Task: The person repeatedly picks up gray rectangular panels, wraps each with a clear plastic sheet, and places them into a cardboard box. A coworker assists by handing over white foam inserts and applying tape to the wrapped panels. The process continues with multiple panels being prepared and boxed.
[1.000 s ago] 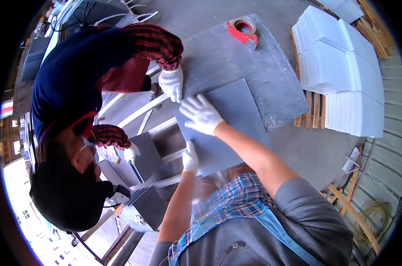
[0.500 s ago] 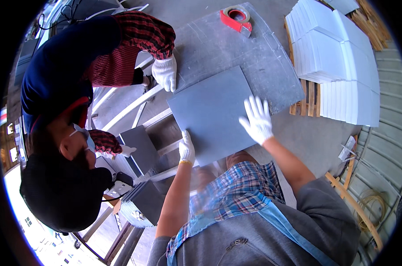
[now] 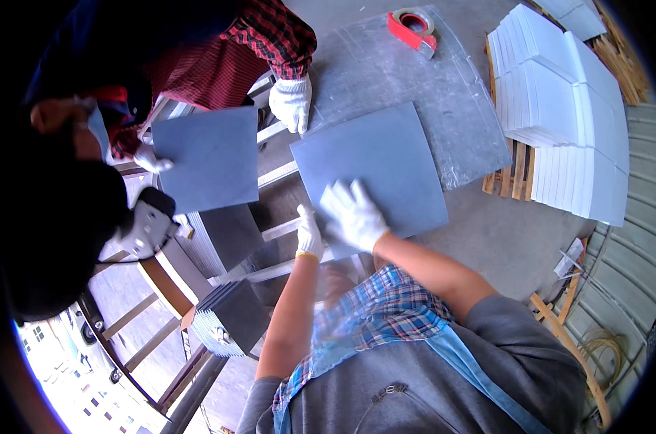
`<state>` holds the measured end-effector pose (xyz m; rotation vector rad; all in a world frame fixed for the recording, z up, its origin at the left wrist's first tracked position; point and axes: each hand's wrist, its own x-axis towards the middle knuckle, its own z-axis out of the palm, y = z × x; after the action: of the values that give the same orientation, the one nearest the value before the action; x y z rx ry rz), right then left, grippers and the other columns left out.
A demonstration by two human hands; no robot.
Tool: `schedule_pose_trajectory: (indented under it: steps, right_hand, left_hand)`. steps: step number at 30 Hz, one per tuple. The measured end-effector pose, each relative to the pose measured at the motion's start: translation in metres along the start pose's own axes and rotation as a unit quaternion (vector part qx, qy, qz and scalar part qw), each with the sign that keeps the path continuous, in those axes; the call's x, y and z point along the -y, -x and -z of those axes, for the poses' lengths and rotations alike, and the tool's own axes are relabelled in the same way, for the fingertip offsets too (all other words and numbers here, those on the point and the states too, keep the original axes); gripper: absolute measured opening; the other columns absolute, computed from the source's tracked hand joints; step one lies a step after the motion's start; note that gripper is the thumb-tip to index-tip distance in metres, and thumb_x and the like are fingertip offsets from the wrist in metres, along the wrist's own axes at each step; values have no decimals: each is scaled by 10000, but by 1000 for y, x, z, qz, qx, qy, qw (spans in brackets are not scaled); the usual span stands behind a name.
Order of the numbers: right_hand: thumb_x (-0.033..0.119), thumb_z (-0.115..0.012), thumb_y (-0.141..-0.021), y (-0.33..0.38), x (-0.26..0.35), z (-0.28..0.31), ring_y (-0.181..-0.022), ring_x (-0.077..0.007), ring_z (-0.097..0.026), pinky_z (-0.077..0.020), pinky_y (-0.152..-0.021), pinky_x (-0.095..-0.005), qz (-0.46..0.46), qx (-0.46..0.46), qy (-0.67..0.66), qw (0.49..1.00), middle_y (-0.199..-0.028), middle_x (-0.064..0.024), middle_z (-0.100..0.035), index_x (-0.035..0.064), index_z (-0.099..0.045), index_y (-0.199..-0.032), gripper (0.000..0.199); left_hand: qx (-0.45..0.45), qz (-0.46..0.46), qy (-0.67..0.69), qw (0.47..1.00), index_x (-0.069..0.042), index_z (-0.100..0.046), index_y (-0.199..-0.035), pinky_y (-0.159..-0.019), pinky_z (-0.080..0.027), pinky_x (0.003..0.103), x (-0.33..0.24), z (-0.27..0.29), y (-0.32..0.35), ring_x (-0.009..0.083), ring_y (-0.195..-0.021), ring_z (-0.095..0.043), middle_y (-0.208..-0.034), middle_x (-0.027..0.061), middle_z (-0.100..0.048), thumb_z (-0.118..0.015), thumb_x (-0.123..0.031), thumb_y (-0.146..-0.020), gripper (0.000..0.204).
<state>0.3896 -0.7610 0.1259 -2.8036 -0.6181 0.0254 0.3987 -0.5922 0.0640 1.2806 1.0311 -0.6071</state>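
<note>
A square grey panel (image 3: 393, 159) lies partly on a scuffed grey worktable and overhangs its near edge toward me. My left hand (image 3: 308, 233), in a white knit glove, grips the panel's left edge near the lower corner; some fingers are hidden. Spread flat on the panel's lower left part is my gloved right hand (image 3: 355, 215), slightly blurred. To the left, a co-worker's gloved hand (image 3: 153, 159) holds a second grey panel (image 3: 206, 163) by its side. The co-worker's other gloved hand (image 3: 292, 103) rests closed at the table's left edge.
A red tape dispenser (image 3: 413, 30) sits on the worktable (image 3: 451, 108). Stacks of grey panels (image 3: 234, 235) stand on a metal frame at left, beside a cardboard box (image 3: 170, 275). White stacked sheets (image 3: 552, 108) on a pallet stand right. Wooden strips (image 3: 570, 354) lean at lower right.
My right hand has moved left across the panel from its right side. The co-worker has lifted a second panel above the stack at left. The whole view has shifted somewhat.
</note>
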Motion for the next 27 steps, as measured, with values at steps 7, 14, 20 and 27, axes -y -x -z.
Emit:
schedule_pose_trajectory:
  steps: [7,14,20,27]
  right_hand:
    - [514,-522,-958,23,-57,23,-1409,-297,-384,-245,-1172,-561,-19,71,34,997,-1502,-133,-468,82,-491,-1452,656]
    - [515,-525,-957,-111,-65,-17,-1401,-340,-385,-244,-1156,-570,-66,-96,49,992,-1509,-150,-465,80,-532,-1421,636]
    - [468,-571,-928,-43,25,-32,-1453,-296,-343,-165,-1229,-532,140,5,-91,986,-1483,-117,-503,75,-570,-1376,597]
    - [354,-702,-823,125,-42,48,-1263,-338,-477,-336,-1079,-517,-211,111,-49,970,-1368,-169,-518,36,-574,-1293,582]
  left_hand:
    - [42,99,-86,990,-68,-668,-1052,-699,-519,357,33,50,58,204,-730,-623,-826,52,-655,-313,-729,-986,753]
    - [142,174,129,966,-26,-542,-1176,-578,-518,394,65,35,55,286,-646,-619,-824,170,-632,-255,-677,-1019,729]
    - [136,129,136,973,-55,-510,-1235,-579,-530,387,76,37,54,304,-660,-634,-865,188,-640,-265,-694,-1010,720]
    - [205,190,232,932,-58,-554,-1135,-566,-493,386,65,38,67,265,-622,-576,-812,132,-601,-225,-705,-1007,738]
